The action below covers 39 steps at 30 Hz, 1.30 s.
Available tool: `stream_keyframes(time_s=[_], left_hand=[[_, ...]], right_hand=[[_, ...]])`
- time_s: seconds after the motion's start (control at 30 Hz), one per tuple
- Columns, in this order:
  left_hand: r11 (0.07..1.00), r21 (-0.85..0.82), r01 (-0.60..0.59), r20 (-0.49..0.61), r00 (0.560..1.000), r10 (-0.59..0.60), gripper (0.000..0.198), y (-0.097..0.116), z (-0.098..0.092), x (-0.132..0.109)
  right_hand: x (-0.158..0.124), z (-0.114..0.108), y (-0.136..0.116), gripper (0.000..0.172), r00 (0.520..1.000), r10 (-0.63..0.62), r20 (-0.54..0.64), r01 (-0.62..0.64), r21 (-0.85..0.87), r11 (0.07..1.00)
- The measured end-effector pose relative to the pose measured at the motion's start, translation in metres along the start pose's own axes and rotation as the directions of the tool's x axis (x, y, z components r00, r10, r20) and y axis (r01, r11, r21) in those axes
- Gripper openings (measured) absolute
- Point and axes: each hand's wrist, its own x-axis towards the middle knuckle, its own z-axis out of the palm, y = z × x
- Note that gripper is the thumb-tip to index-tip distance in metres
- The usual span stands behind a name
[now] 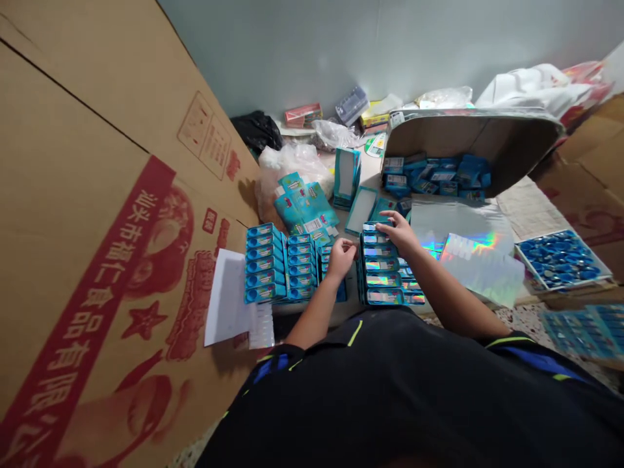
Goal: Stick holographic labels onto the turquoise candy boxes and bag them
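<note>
My left hand (341, 255) is curled closed between two groups of small blue boxes, its fingertips pinched on something I cannot make out. My right hand (397, 231) rests with fingers spread on the far end of a row of blue boxes with shiny holographic tops (383, 273). Stacked blue boxes (266, 263) stand in columns to the left of my left hand. More flattened blue packets (305, 201) lie behind them.
A large printed cardboard carton (112, 247) leans along the left. A tipped cardboard box (468, 140) at the back holds loose blue boxes. Holographic sheets (480, 257) lie to the right, beside a tray of blue round pieces (560, 257). White paper (229, 299) sits lower left.
</note>
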Motion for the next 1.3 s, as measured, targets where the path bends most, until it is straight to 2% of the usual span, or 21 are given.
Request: stream_keyframes(time_s=[0.03, 0.1, 0.17, 0.23, 0.3, 0.37, 0.43, 0.5, 0.6, 0.7, 0.87, 1.03, 1.3], left_hand=[[1.0, 0.016, -0.024, -0.013, 1.0, 0.024, 0.025, -0.006, -0.005, -0.015], [0.996, 0.064, -0.054, -0.033, 0.998, 0.056, 0.027, -0.021, -0.019, -0.049], [0.99, 0.128, -0.06, -0.064, 0.996, 0.069, 0.03, -0.042, -0.038, -0.086], [0.983, 0.179, -0.037, -0.168, 0.984, 0.067, 0.033, -0.066, -0.058, -0.119], [0.977, 0.212, 0.0, -0.343, 0.936, 0.075, 0.035, -0.09, -0.073, -0.141], [0.971, 0.235, 0.032, -0.524, 0.846, 0.099, 0.051, -0.108, -0.079, -0.151], [0.964, 0.259, 0.062, -0.647, 0.752, 0.126, 0.08, -0.119, -0.077, -0.149], [0.953, 0.289, 0.09, -0.707, 0.692, 0.148, 0.107, -0.124, -0.069, -0.138], [0.934, 0.332, 0.129, -0.744, 0.645, 0.175, 0.128, -0.125, -0.056, -0.12], [0.916, 0.366, 0.163, -0.766, 0.612, 0.197, 0.133, -0.126, -0.048, -0.111], [0.884, 0.418, 0.209, -0.772, 0.594, 0.225, 0.125, -0.132, -0.046, -0.114], [0.865, 0.439, 0.243, -0.775, 0.59, 0.227, 0.113, -0.127, -0.049, -0.116], [0.872, 0.411, 0.267, -0.782, 0.595, 0.186, 0.112, -0.106, -0.037, -0.111]], right_hand=[[0.001, -0.006, 0.003, 0.054, 0.999, 0.032, 0.02, -0.034, 0.099, 0.995], [0.0, -0.022, 0.007, 0.056, 1.0, 0.001, 0.01, -0.002, 0.199, 0.98], [-0.003, -0.043, 0.011, 0.048, 0.996, -0.083, -0.029, 0.087, 0.194, 0.977], [-0.009, -0.067, 0.018, 0.042, 0.992, -0.084, -0.093, 0.097, 0.148, 0.984], [-0.017, -0.088, 0.027, 0.04, 0.984, -0.038, -0.172, 0.05, 0.068, 0.996], [-0.026, -0.104, 0.039, 0.038, 0.977, -0.007, -0.214, 0.006, -0.006, 1.0], [-0.035, -0.113, 0.048, 0.036, 0.974, 0.017, -0.224, -0.025, -0.031, 0.999], [-0.043, -0.118, 0.055, 0.036, 0.975, 0.037, -0.22, -0.046, -0.033, 0.998], [-0.05, -0.125, 0.059, 0.036, 0.983, 0.044, -0.178, -0.056, -0.06, 0.997], [-0.054, -0.138, 0.064, 0.036, 0.991, 0.013, -0.13, -0.028, -0.119, 0.992], [-0.075, -0.16, 0.083, 0.037, 0.988, 0.047, -0.147, -0.07, -0.158, 0.985], [-0.102, -0.168, 0.103, 0.039, 0.993, 0.103, -0.052, -0.11, -0.165, 0.98], [-0.111, -0.203, 0.108, 0.044, 0.993, 0.091, 0.077, -0.069, -0.251, 0.965]])
